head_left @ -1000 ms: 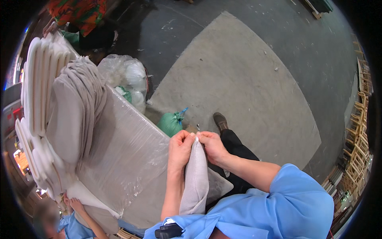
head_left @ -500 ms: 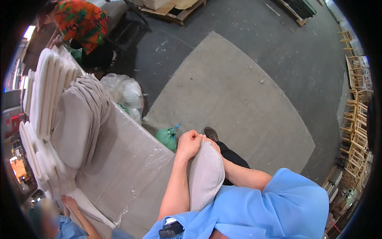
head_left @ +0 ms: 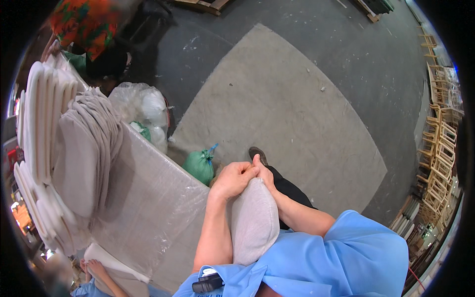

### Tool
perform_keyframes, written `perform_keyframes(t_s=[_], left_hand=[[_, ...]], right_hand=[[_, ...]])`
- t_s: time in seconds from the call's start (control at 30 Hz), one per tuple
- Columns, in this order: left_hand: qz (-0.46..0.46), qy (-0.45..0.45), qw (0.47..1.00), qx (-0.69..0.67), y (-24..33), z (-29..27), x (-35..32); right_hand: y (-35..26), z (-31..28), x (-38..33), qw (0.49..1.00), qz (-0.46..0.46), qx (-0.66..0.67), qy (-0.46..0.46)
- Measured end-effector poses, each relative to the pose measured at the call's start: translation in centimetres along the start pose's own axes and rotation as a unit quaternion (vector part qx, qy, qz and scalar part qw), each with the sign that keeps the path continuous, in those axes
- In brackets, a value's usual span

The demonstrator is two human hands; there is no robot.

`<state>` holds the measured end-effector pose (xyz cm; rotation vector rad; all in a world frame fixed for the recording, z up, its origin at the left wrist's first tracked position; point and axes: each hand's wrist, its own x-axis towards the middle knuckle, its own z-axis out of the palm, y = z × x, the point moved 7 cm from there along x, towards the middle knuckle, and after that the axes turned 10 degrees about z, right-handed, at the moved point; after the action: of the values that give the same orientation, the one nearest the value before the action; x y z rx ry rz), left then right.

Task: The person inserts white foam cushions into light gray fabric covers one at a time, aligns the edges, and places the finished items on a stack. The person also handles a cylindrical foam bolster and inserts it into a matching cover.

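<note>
A light grey fabric cushion (head_left: pixel 255 222) stands on its edge between my forearms, its near end against my blue shirt. At its far end my left hand (head_left: pixel 233 179) is closed, with thumb and fingertips pinched together at the cover's tip. Close against it, my right hand (head_left: pixel 263 172) grips the same end from the right, its thumb pointing up. The fingertips of both hands are partly hidden, so the exact bit of fabric between them cannot be made out.
A plastic-covered table (head_left: pixel 148 198) runs along my left, bearing grey fabric covers (head_left: pixel 81 158) and white foam pads (head_left: pixel 42 119). Beside it sit a green tied bag (head_left: pixel 199 167) and clear plastic bags (head_left: pixel 143 106). A co-worker's hands (head_left: pixel 94 270) rest on a pad at lower left.
My hands have shifted at the cushion's far end, and my right thumb now sticks up. The view has swung slightly, moving the table and bags leftward in the picture.
</note>
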<state>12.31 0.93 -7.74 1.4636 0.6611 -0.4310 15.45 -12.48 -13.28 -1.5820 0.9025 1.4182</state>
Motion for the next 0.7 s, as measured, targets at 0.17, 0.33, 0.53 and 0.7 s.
perform_keyframes(t_s=[0.17,0.33,0.53,0.7], left_hand=[[0.084,0.124,0.986,-0.075,-1.8,-0.3,-1.1],[0.114,0.253,0.959,-0.055,-2.9,-0.6,-1.6],[0.09,0.327,0.939,-0.051,-4.1,-1.9,-2.2],[0.029,0.359,0.931,-0.063,-6.3,-2.5,-2.3]], right_hand=[[-1.6,0.7,1.4,0.991,-0.104,-0.08,0.017],[-1.0,1.4,5.2,0.998,-0.049,-0.008,-0.048],[-0.9,3.9,6.4,0.994,0.034,-0.073,-0.08],[0.2,7.5,7.3,0.974,0.011,-0.187,-0.127]])
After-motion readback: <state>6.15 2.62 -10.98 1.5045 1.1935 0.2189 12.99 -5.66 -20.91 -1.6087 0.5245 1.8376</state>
